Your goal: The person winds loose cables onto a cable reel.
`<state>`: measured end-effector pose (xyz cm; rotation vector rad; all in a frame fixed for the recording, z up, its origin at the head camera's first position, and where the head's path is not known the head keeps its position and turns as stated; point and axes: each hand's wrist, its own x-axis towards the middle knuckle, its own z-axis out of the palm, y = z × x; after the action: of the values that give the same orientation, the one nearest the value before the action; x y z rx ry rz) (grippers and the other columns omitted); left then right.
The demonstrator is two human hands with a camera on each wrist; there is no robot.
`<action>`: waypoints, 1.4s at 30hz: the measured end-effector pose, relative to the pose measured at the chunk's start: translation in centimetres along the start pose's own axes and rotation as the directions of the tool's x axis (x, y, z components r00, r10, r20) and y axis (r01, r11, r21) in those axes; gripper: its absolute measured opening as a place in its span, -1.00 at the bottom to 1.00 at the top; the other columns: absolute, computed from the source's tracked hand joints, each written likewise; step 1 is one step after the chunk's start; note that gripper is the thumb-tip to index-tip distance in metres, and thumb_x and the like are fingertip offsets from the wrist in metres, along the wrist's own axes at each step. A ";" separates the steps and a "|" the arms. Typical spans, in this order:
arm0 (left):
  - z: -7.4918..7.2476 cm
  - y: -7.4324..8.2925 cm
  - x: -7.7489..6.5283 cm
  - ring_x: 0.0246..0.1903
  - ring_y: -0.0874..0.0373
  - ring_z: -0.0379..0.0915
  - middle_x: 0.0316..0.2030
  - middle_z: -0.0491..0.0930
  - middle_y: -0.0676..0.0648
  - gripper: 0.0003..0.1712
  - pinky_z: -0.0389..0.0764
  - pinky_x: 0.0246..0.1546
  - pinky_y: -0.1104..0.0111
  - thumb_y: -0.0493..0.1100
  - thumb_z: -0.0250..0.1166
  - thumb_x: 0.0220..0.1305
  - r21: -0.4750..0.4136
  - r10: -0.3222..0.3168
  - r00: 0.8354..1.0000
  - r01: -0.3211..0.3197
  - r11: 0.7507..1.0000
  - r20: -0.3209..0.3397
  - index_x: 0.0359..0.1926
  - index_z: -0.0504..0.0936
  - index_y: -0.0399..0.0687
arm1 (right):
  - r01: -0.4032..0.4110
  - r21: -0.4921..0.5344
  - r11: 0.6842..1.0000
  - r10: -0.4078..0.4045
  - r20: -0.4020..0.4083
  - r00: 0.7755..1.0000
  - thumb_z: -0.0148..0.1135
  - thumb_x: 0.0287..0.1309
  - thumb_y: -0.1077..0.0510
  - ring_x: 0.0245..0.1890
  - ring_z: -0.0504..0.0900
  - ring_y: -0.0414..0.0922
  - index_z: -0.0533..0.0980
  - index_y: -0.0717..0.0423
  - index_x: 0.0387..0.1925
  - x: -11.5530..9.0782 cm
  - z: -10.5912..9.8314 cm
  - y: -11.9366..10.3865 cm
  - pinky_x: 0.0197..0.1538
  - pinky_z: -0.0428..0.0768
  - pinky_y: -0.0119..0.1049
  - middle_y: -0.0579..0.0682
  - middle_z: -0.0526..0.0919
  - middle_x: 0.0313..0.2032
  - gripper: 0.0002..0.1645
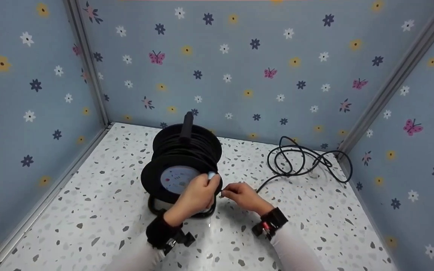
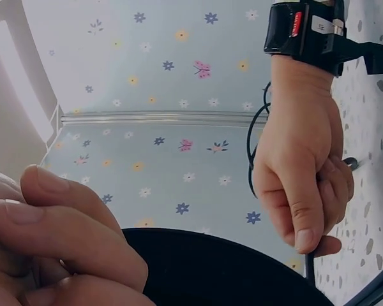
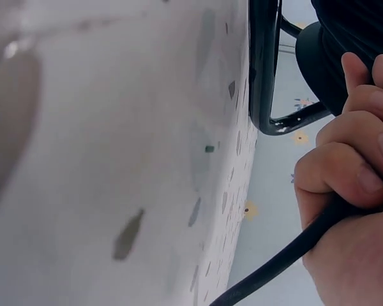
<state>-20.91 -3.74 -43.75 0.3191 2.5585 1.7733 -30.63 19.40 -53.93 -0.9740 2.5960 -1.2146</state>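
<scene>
A black cable reel [image 1: 150, 178], wound with dark cable [image 1: 183, 147], stands on the speckled surface with its pale printed disc [image 1: 171, 178] towards me. My left hand [image 1: 198, 192] grips the light-blue-tipped crank knob [image 1: 211, 175] at the disc's right side. Just right of the reel, my right hand [image 1: 244, 196] pinches the black cable [image 1: 264, 185]. In the right wrist view the cable [image 3: 274, 264] passes through the curled fingers [image 3: 335, 169]. The left wrist view shows the left hand's bent fingers [image 2: 83, 236] close up; the knob is hidden there.
Loose loops of cable [image 1: 296, 174] lie at the back right, near the corner. A black tube stand [image 3: 263, 70] holds the reel, and a black handle [image 1: 187, 128] rises at its top. Flower-patterned panels [image 1: 239, 67] enclose the back and both sides.
</scene>
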 end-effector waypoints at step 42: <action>2.4 -2.7 0.0 -0.77 0.12 0.45 -0.82 0.45 0.09 -0.37 0.53 -0.54 0.22 0.18 -0.04 0.72 0.146 -0.040 0.996 0.029 0.989 0.076 -0.54 0.52 0.04 | -0.392 -0.517 0.761 0.199 -0.389 0.900 0.30 0.48 -0.46 -0.65 0.26 -0.12 0.33 -0.11 -0.50 -17.1 -18.0 9.6 -0.43 0.23 -0.20 -0.15 0.24 -0.62 -0.32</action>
<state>-21.08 -2.45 -47.11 0.3379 2.6254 1.5352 -28.45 45.79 -51.51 -0.3912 3.3134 -0.5072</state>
